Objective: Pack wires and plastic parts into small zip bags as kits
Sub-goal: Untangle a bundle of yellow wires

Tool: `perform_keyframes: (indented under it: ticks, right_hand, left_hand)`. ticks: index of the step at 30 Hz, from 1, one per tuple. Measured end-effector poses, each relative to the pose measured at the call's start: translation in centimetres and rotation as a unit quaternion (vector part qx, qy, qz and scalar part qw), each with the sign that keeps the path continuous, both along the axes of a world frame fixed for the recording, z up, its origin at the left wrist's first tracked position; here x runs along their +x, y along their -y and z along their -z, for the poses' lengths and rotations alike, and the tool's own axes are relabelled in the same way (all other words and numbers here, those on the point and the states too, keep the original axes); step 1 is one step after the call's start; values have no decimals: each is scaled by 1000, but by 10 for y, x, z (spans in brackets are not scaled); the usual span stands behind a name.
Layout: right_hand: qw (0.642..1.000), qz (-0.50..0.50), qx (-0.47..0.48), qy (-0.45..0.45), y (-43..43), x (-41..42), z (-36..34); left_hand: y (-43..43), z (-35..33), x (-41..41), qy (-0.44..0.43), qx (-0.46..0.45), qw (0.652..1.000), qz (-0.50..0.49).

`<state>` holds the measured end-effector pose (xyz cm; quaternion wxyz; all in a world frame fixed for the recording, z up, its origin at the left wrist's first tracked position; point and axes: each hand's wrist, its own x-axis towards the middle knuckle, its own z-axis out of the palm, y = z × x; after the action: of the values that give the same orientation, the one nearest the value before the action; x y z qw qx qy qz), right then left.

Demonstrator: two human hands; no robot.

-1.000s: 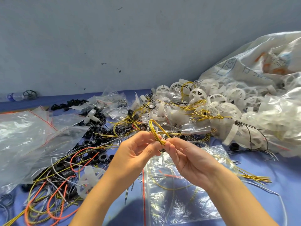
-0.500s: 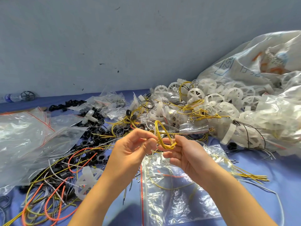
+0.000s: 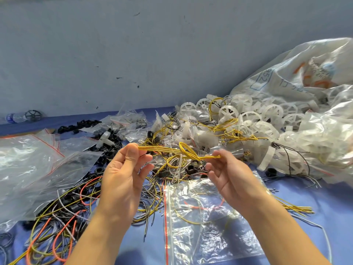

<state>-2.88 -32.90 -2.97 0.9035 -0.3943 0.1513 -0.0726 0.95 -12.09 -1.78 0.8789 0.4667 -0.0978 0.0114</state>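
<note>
Left hand: the left hand (image 3: 122, 180), centre of the frame, is raised palm toward the camera; thumb and forefinger pinch the left end of the yellow wires, and the other fingers curl loosely below.
Right hand: the right hand (image 3: 231, 180), just right of centre, grips the right end of the same wires at its fingertips, which are blurred.
Yellow wires: the yellow wires (image 3: 164, 149) stretch nearly level between the two hands, held above the table, with one loop standing up near the middle.
Zip bag: a clear zip bag (image 3: 206, 232) with a red seal line lies flat on the table in the lower centre, under the right wrist; a few thin wires show inside it.
Plastic wheels: a heap of white plastic wheels (image 3: 271, 111) fills the upper right, with yellow wire tangled through it.
Black rings: small black rings (image 3: 107, 148) lie scattered left of centre.
Loose wires: a tangle of orange, yellow, grey and black loose wires (image 3: 57, 222) covers the lower left.
Clear bags: crumpled clear bags (image 3: 28, 169) lie at the left edge.
Sack: a large printed sack (image 3: 286, 77) slumps at the upper right.
Table: the table (image 3: 334, 203) has a blue cover.
</note>
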Motion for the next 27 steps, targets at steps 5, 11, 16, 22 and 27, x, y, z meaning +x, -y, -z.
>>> perform_keyframes:
  ticks: [5,11,16,22,27]
  right_hand:
    - [989,-38,-137,-33,-9,1,8]
    - [873,-47,-466,137,-33,-11,3]
    - [872,-89,-455,155,-42,-11,3]
    - [979,-127,-106,115,-39,-7,-1]
    - [988,-110,-8,112,-39,-5,-4]
  left_hand:
    - [9,-12,0,-41,-80,996,19]
    - [18,-18,1,-42,-78,996,12]
    - [23,-17,3,-41,-76,996,-5]
    - [21,6,1,-40,92,995,-12]
    - [25,27,-10,-77,185,975,96]
